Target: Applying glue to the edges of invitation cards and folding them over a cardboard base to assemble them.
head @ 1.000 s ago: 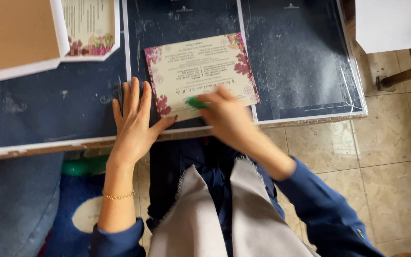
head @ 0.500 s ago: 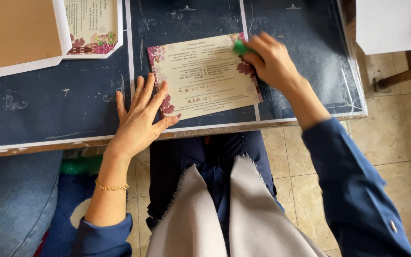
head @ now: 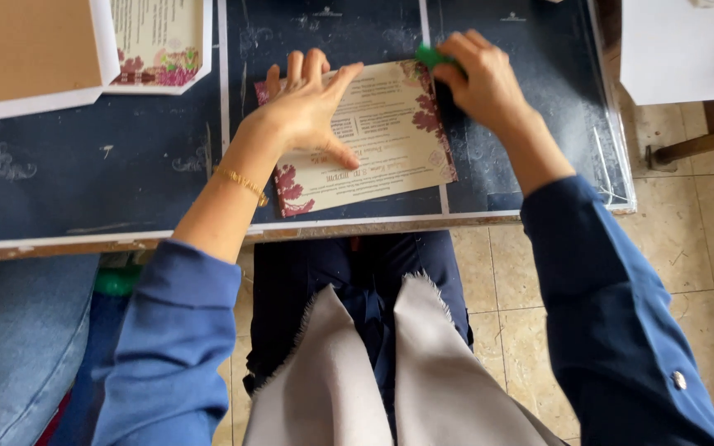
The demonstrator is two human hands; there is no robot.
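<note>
While the brown board [head: 22,45] and another floral card [head: 159,41] sit off to the left, my left hand [head: 307,107] is spread open, pressing the cream floral card [head: 373,140] flat on the dark table [head: 109,173]. My right hand [head: 481,78] pinches a small green tool [head: 430,55] at the card's top right corner. If my palm slips, I reckon the card skews.

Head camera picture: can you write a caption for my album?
Left hand presses a flowered card flat while right hand holds a green tool at its corner.
</note>
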